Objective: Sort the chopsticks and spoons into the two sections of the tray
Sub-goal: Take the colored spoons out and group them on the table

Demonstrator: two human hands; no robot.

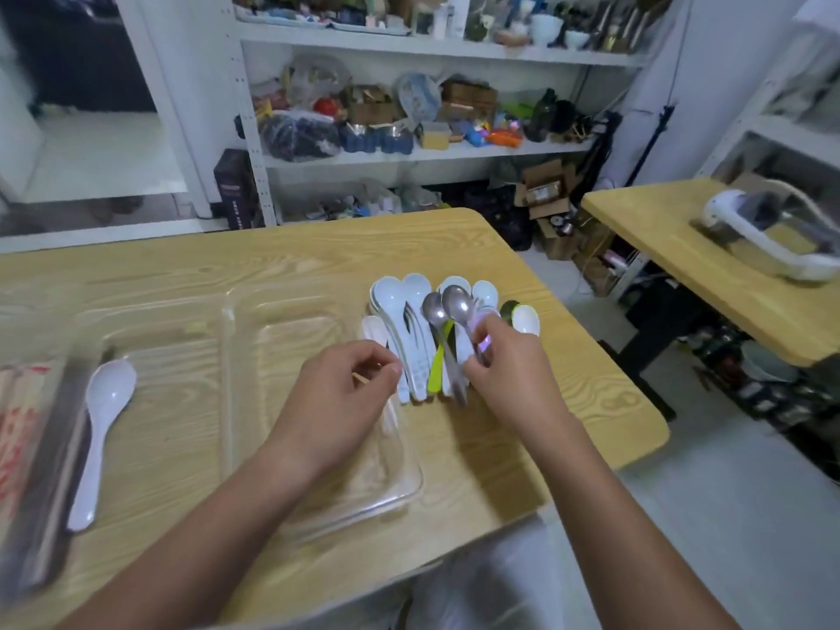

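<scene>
A clear tray [411, 488] with two sections is noted on the wooden table [272, 247], lying lengthwise across the middle. One white spoon [102, 425] is seen at the tray's left end, bowl away from the person; whether it lies fully inside the left section [182, 425] or over the rim cannot be told through the clear plastic. Nothing but wood grain is seen through the right section [291, 338]. Chopsticks [18, 425], some in red-printed wrappers, are recorded at the table's far left edge, outside the tray and blurred. A spoon pile [411, 338] is found just beside the tray's right rim, made up mostly of white spoons with bowls pointing away, plus a green-handled spoon [437, 375] and two metal ones. The right hand [509, 375] is placed over the pile's right side, its fingers curled round the handle of a metal spoon [458, 302], whose bowl is raised over the white spoons. The second metal spoon [434, 312] is seen just to its left, bowl beside bowl. The left hand [336, 393] is held above the right section, touching the pile's left edge, fingers curled inward; a thin tan sliver shows at the fingertips, but whether anything is gripped cannot be told. Cluttered shelves [432, 147] are observed behind the table.
</scene>
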